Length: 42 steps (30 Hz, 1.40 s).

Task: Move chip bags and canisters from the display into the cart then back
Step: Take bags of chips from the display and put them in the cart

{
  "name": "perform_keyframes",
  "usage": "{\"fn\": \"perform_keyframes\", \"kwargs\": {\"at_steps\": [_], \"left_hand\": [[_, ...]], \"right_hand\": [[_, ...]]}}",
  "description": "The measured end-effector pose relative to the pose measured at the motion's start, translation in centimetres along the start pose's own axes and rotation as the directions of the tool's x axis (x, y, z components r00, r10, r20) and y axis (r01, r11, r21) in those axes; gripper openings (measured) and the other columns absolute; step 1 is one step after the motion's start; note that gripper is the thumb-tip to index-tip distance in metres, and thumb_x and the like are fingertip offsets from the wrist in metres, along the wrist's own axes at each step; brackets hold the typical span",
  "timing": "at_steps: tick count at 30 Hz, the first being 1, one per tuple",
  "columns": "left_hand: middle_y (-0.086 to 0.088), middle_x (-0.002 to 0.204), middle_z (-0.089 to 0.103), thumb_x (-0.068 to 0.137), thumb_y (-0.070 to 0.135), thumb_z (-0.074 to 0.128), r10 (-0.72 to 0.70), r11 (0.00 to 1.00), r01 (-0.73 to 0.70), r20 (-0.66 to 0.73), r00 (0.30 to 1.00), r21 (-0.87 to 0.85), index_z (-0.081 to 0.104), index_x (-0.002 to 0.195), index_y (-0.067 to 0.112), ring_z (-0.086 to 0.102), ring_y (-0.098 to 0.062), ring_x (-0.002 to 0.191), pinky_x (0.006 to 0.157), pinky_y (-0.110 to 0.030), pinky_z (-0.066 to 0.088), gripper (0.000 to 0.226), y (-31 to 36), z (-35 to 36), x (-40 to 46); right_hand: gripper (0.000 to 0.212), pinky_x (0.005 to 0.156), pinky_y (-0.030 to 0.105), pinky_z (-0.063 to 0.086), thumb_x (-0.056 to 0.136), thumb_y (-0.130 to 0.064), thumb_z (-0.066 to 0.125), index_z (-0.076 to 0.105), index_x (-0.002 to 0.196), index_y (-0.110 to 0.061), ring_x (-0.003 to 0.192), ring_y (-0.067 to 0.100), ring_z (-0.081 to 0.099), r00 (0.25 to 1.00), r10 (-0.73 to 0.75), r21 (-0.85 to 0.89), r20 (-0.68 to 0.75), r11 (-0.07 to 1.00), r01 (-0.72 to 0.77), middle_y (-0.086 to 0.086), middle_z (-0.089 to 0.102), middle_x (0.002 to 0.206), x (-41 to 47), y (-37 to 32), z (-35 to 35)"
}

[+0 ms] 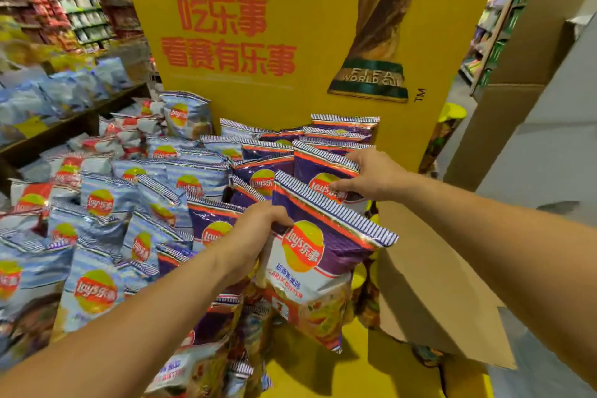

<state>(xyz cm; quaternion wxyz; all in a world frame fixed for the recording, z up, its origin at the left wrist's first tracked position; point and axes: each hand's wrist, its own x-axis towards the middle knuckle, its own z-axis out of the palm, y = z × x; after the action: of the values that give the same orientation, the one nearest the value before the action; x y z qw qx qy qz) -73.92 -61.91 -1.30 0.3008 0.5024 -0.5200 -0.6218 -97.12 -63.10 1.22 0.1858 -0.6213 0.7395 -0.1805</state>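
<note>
My left hand (pixel 255 236) grips a purple-and-white chip bag (pixel 323 255) by its upper left edge and holds it lifted, tilted, in front of the yellow display (pixel 290 74). My right hand (pixel 368 176) reaches further back and pinches the top right corner of another purple chip bag (pixel 318 171) that stands in the display's right-hand row. More purple bags (pixel 342 131) stand behind it. Several light-blue chip bags (pixel 103 200) fill the display's left side. No cart or canisters are clearly in view.
A brown cardboard flap (pixel 429 294) and stacked cartons (pixel 504 126) stand close on the right. Store shelves with packaged goods (pixel 64 10) run along the left, and another shelf aisle (pixel 504 26) shows at the far right. Yellow display base (pixel 323 371) lies below the lifted bag.
</note>
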Motion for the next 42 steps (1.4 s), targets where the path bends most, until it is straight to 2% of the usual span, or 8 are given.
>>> {"fn": "perform_keyframes", "kwargs": {"at_steps": [5,8,14,18,20,26,32,42], "left_hand": [[-0.001,0.054,0.059,0.081,0.005,0.061,-0.044,0.999,0.043,0.058,0.997,0.015,0.051,0.064,0.011,0.055,-0.023,0.058,0.062,-0.031,0.040,0.021,-1.3,0.5,1.6],[-0.013,0.078,0.066,0.067,0.018,0.066,-0.036,0.998,0.030,0.127,0.991,0.050,0.061,0.083,0.007,0.061,-0.028,0.075,0.072,-0.035,0.045,0.020,-1.5,0.4,1.9],[-0.006,0.085,0.076,0.091,0.009,0.059,-0.019,0.996,0.007,0.145,0.989,0.085,0.068,0.086,0.012,0.071,-0.022,0.076,0.071,-0.032,0.052,0.011,-1.6,0.8,2.6],[-0.003,0.093,0.077,0.095,0.018,0.060,0.006,0.991,-0.025,0.148,0.989,0.128,0.070,0.100,0.015,0.073,-0.025,0.090,0.086,-0.038,0.056,0.011,-1.6,1.2,2.8],[-0.002,0.096,0.077,0.096,0.021,0.060,0.016,0.990,-0.036,0.142,0.990,0.137,0.068,0.106,0.014,0.074,-0.023,0.090,0.085,-0.036,0.056,0.015,-1.6,1.5,2.8],[-0.002,0.100,0.076,0.098,0.025,0.057,0.056,0.989,-0.069,0.096,0.994,0.134,0.066,0.111,0.014,0.073,-0.019,0.087,0.067,-0.025,0.052,0.018,-1.5,2.3,1.7],[-0.001,0.099,0.076,0.098,0.019,0.059,0.166,0.983,-0.171,0.077,0.983,0.065,0.066,0.108,0.017,0.073,-0.017,0.085,0.066,-0.025,0.054,0.013,-1.0,2.5,-0.7],[0.007,0.082,0.076,0.100,0.027,0.054,0.192,0.977,-0.199,0.090,0.977,0.071,0.065,0.100,0.017,0.072,-0.008,0.071,0.055,-0.018,0.053,0.015,-1.0,-1.5,-7.6]], "right_hand": [[0.074,0.088,0.043,0.040,0.068,-0.057,0.080,0.045,0.123,-0.022,0.111,0.030,0.049,0.921,-0.249,-0.573,-0.301,0.819,0.034,0.007,0.048,0.123,1.0,1.7,4.9],[0.046,0.089,0.040,0.037,0.084,-0.045,0.070,0.054,0.119,-0.021,0.107,0.027,0.047,0.892,-0.420,-0.669,-0.167,0.713,0.210,0.007,0.049,0.118,1.2,2.2,5.1],[0.028,0.086,0.039,0.047,0.098,-0.040,0.052,0.071,0.111,-0.024,0.103,0.024,0.057,0.944,-0.321,-0.500,0.082,0.806,0.317,0.002,0.063,0.110,2.0,2.5,3.5],[0.036,0.073,0.035,0.053,0.101,-0.043,0.049,0.073,0.098,-0.016,0.087,0.018,0.065,0.993,-0.088,-0.049,0.076,0.995,0.092,0.001,0.072,0.097,1.3,2.1,1.6],[0.043,0.077,0.027,0.049,0.101,-0.049,0.046,0.074,0.102,-0.016,0.094,0.013,0.063,0.995,-0.025,0.108,0.095,0.994,0.015,-0.004,0.069,0.103,0.6,1.8,0.6],[0.060,0.091,0.042,0.054,0.084,-0.070,0.049,0.073,0.097,-0.016,0.095,0.022,0.068,0.996,-0.019,0.363,0.083,0.932,-0.013,-0.001,0.072,0.106,-2.5,1.1,-1.5],[0.076,0.095,0.038,0.056,0.056,-0.061,0.081,0.061,0.121,-0.027,0.106,0.012,0.067,0.922,-0.111,0.226,0.372,0.974,0.026,-0.010,0.068,0.116,-5.8,0.0,-1.9],[0.078,0.092,0.039,0.058,0.047,-0.054,0.089,0.062,0.115,-0.027,0.100,0.013,0.071,0.857,-0.179,0.209,0.484,0.974,0.086,-0.010,0.074,0.107,-9.7,-4.3,-1.4]]}}
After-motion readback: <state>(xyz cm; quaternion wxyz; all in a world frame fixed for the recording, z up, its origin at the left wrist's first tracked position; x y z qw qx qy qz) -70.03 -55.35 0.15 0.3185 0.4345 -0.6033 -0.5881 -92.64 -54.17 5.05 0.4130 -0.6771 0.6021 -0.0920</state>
